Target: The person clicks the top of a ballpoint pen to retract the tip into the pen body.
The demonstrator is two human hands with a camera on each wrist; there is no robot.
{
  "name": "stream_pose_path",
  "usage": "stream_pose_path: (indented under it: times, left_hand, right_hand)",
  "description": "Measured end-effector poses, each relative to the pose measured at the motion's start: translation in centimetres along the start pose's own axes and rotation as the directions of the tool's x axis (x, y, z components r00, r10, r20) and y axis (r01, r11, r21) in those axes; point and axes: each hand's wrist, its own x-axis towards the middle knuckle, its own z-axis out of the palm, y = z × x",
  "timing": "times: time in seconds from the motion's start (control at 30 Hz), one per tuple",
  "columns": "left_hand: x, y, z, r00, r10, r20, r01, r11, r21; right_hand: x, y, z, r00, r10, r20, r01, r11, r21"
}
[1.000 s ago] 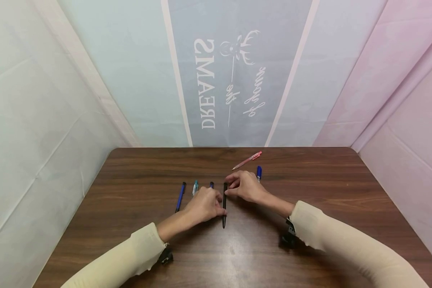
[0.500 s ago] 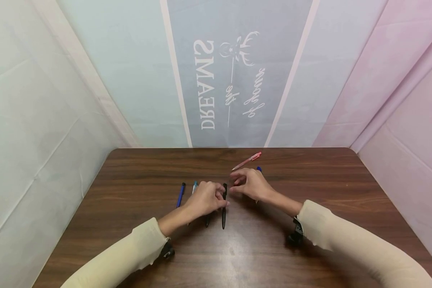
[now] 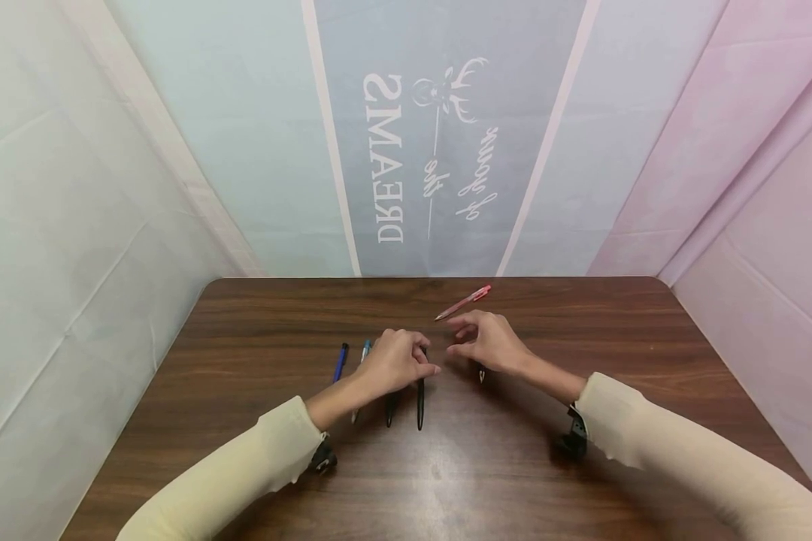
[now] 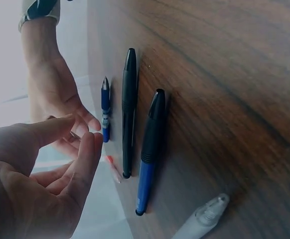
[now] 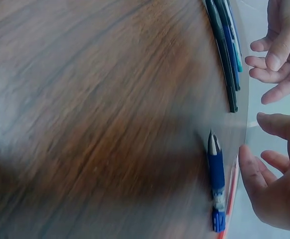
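Note:
My left hand [image 3: 395, 362] hovers over the row of pens, its fingers loosely bent with nothing between them. Below it lies a black pen [image 3: 421, 406], partly covered by the hand in the head view. Beside that pen, a blue-and-black pen [image 4: 147, 164] shows in the left wrist view. My right hand [image 3: 495, 344] is over a blue pen with a metal tip [image 5: 216, 169], thumb and fingers apart and holding nothing. In the head view that hand hides most of the blue pen.
A pink pen [image 3: 463, 303] lies slanted beyond the right hand. To the left of the row are a teal-topped clear pen [image 3: 366, 349] and another blue pen [image 3: 340, 363]. The brown wooden table [image 3: 582, 315] meets fabric walls at its back and sides.
Both hands have come away from the black pen, which stays on the table. My right hand has shifted right over the blue pen; my left has moved slightly up and right.

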Motion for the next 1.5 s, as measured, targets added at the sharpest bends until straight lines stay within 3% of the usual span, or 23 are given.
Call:
stream_pose_path:
  times: [0.2,0.67,0.87,1.27,1.5]
  left_hand:
    - [0.7,0.1,-0.1,1.0,-0.002,0.002,0.002,1.0,0.029]
    - [2.2,0.5,0.4,0.999,-0.038,0.018,0.039,0.999,-0.035]
    - [2.8,0.9,0.9,0.998,-0.064,0.02,0.065,0.996,-0.066]
    - [4.3,1.5,2.3,0.998,-0.053,0.017,0.054,0.995,-0.078]
    - [5.2,2.0,3.2,0.997,-0.077,0.028,0.078,0.996,-0.037]
  right_hand:
    - [-0.2,0.3,-0.9,1.0,0.025,0.001,-0.025,0.999,-0.021]
    - [-0.5,2.2,-2.7,0.997,0.065,-0.043,-0.068,0.995,-0.066]
    - [-0.2,3.1,-3.3,0.994,0.087,-0.059,-0.092,0.992,-0.087]
    - [0.3,4.9,-3.8,0.988,0.144,-0.052,-0.148,0.985,-0.086]
    - [0.8,5.5,-4.0,0.981,0.19,-0.024,-0.192,0.978,-0.082]
